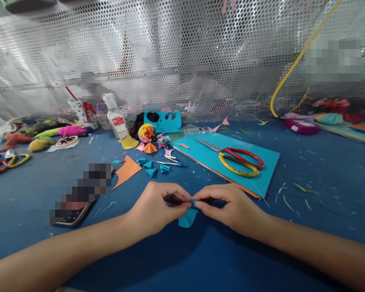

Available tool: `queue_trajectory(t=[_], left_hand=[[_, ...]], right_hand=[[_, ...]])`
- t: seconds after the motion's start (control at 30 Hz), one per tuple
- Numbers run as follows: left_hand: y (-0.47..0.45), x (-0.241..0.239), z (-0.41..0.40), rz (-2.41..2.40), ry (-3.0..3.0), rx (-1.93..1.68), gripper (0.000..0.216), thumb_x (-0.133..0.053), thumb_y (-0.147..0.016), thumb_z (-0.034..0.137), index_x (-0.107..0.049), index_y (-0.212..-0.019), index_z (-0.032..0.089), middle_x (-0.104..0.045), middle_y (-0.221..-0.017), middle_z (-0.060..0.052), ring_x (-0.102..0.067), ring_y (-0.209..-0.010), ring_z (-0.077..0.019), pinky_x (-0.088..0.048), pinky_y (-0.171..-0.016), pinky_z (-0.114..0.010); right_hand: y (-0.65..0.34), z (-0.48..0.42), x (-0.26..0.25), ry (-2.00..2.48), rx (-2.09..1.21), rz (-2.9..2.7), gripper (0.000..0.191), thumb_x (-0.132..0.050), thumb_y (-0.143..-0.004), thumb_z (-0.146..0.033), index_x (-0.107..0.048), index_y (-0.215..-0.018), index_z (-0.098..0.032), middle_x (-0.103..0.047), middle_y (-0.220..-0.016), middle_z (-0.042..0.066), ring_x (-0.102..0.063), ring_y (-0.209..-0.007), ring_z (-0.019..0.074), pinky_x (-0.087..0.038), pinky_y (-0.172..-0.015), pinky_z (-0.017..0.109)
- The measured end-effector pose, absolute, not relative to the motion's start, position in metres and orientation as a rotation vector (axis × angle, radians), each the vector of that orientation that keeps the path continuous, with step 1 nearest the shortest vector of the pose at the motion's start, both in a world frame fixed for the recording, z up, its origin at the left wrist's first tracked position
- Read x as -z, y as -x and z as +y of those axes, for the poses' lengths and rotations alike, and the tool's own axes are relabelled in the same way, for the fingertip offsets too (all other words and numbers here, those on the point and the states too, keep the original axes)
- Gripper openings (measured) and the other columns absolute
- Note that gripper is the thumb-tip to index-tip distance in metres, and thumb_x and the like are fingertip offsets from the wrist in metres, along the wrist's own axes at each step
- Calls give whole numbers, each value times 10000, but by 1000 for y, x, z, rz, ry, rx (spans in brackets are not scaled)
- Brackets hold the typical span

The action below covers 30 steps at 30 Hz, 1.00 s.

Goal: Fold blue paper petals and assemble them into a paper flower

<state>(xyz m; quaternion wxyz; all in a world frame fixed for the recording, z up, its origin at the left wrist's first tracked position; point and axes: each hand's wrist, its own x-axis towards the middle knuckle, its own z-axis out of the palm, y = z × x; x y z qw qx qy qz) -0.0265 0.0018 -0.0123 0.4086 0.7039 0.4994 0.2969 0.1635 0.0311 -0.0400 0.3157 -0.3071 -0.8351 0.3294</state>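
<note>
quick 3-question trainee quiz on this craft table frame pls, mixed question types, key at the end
1. True or false: both hands pinch the same small blue paper piece.
2. What lies on the blue paper sheet? A) glue bottle B) scissors C) phone
3. Fill in: the folded blue paper cones lie between the orange paper scrap and the ____ sheet.

Key
1. True. The left hand and right hand meet at the piece, fingertips on it.
2. B. The scissors with one red and one yellow handle loop rest on the sheet; the glue bottle stands further back on the table.
3. blue
</note>
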Motion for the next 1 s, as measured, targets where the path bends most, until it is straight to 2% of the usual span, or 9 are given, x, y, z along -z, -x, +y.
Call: queue_trajectory(t=[0.23, 0.53, 0.73, 1.0], left_hand=[[28, 13, 1, 1220, -1869, -770, 101, -599, -736, 204, -653, -774, 128, -652, -672, -22, -590, -625, -104, -466, -589, -178], [25, 13, 0, 1169, -1889, -802, 98, -580, -702, 107, -633, -784, 108, -633, -686, -23, -570, -633, -98, -466, -602, -181], [24, 9, 1, 1230, -1859, -792, 146, -579, -741, 214, -681, -777, 115, -655, -668, -33, -563, -606, -101, -453, -566, -180], [23, 11, 1, 1251, -1768, -748, 148, -601, -726, 231, -689, -782, 127, -643, -635, -13, -531, -565, -86, -423, -527, -166]], right_hand=[[-164, 31, 39, 776, -809, -2223, 126, -562, -806, -226, -684, -817, -197, -680, -744, 4, -607, -645, 112, -455, -584, 198], [-164, 30, 40, 733, -820, -2213, 102, -546, -801, -176, -646, -779, -181, -638, -714, -3, -578, -639, 96, -438, -593, 180], [-163, 27, 35, 814, -899, -2191, 98, -545, -798, -198, -640, -799, -176, -650, -743, 2, -583, -662, 99, -446, -615, 186], [-163, 26, 32, 856, -946, -2162, 125, -521, -814, -215, -619, -749, -172, -623, -703, -9, -548, -638, 90, -426, -595, 186]])
